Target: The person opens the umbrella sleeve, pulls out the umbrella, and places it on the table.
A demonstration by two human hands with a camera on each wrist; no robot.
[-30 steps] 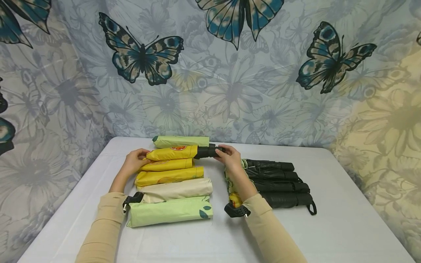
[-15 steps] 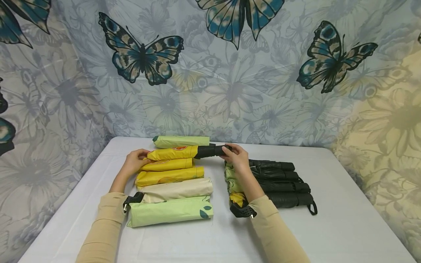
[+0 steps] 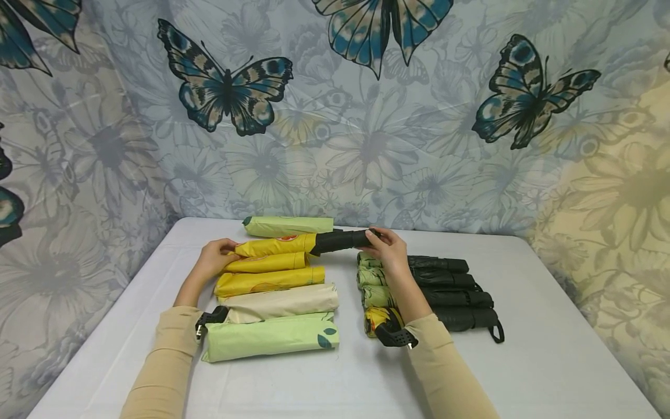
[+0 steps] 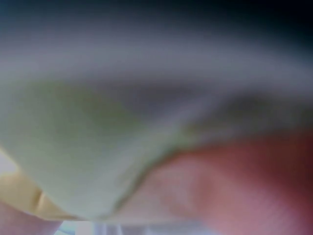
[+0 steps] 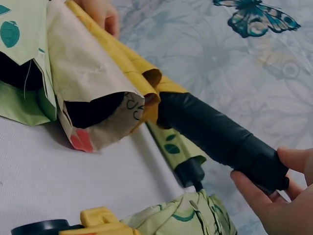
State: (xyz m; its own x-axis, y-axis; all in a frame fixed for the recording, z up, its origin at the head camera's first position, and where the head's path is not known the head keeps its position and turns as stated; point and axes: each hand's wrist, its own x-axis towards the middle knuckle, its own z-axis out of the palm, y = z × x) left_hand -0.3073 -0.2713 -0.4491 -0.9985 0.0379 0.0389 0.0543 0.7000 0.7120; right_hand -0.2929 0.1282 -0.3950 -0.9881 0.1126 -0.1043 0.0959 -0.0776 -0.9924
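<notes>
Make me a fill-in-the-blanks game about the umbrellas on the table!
1. The right hand grips the end of a folded umbrella whose colour is ____.
2. That umbrella sticks out of a sleeve coloured ____.
3. The left hand holds the sleeve's closed ____.
4. The wall cloth shows big blue ____.

Missing words: black; yellow; end; butterflies

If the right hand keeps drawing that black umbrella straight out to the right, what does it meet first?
Probably nothing: right hand looks free over bare table; the black umbrellas lie nearer the person, though depth is unclear.
</notes>
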